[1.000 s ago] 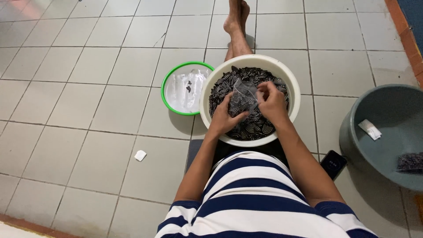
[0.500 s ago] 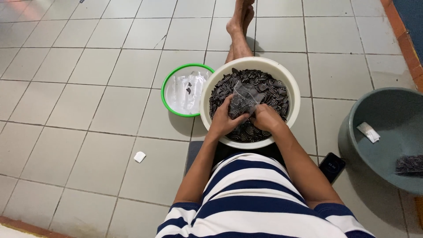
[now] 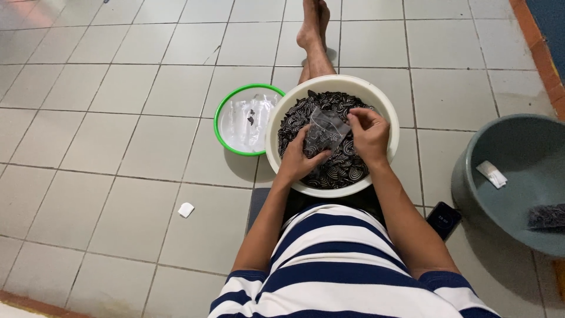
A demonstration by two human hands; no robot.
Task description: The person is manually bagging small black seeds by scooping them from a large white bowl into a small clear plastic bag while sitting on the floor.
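Observation:
A white basin [image 3: 276, 153] full of small dark spiral-patterned pieces [image 3: 347, 168] rests on my lap. Over it I hold a small clear plastic bag [image 3: 323, 132] that has some of the dark pieces inside. My left hand [image 3: 300, 159] grips the bag from below and at its left side. My right hand [image 3: 368, 132] pinches the bag's upper right edge. Both hands are above the middle of the basin.
A green-rimmed white bowl [image 3: 219, 126] holding clear plastic bags sits left of the basin. A grey-blue tub [image 3: 471, 176] at right holds a white slip and a filled packet [image 3: 546, 217]. A black phone [image 3: 444, 219] and a white scrap [image 3: 186, 209] lie on the tiled floor.
The hands shifted a little over the basin; the bag now stands higher and more open between them, with the right hand raised to its top edge.

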